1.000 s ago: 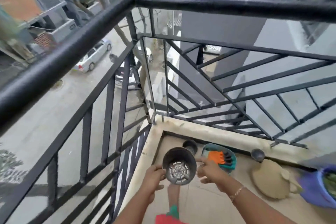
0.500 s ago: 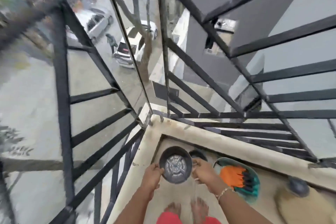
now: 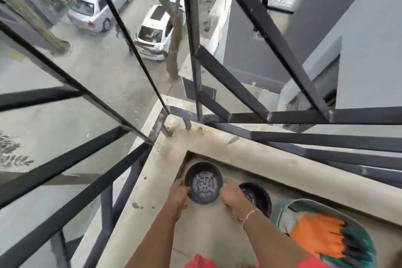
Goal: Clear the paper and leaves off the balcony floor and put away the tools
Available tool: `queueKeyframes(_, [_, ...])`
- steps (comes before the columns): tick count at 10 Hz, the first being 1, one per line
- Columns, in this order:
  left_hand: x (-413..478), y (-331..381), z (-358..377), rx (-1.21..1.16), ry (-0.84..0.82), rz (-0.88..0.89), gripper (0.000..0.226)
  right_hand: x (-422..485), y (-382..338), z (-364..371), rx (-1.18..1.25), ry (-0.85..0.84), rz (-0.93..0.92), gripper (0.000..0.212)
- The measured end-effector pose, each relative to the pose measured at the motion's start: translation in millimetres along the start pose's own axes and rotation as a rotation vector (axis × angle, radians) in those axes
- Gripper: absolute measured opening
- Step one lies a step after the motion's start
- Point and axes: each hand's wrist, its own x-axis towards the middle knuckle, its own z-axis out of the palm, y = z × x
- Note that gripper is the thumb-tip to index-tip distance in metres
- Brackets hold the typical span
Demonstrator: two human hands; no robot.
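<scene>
Left hand [image 3: 178, 194] and right hand [image 3: 231, 197] grip black pot [image 3: 203, 183] rim — balcony corner, second pot [image 3: 257, 198] beside.

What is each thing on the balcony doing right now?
Black pot: empty, held by both hands in the corner.
Left hand: gripping the pot's left rim.
Right hand: gripping its right rim.
Second black pot: on the floor.
Teal tub: holds orange gloves.

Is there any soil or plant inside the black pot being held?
No, the black pot between the left hand and right hand is empty, its slotted bottom showing.
</scene>
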Motion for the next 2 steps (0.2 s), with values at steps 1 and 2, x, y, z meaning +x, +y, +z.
queueKeyframes(1, [5, 0, 1, 0.061, -0.027, 0.008, 0.038, 10, -6, 0, -0.059, -0.04, 0.029, 0.019])
queueKeyframes(2, [-3, 7, -2, 0.194, -0.049, 0.043, 0.043, -6, -16, -13, -0.032, -0.128, 0.009, 0.019])
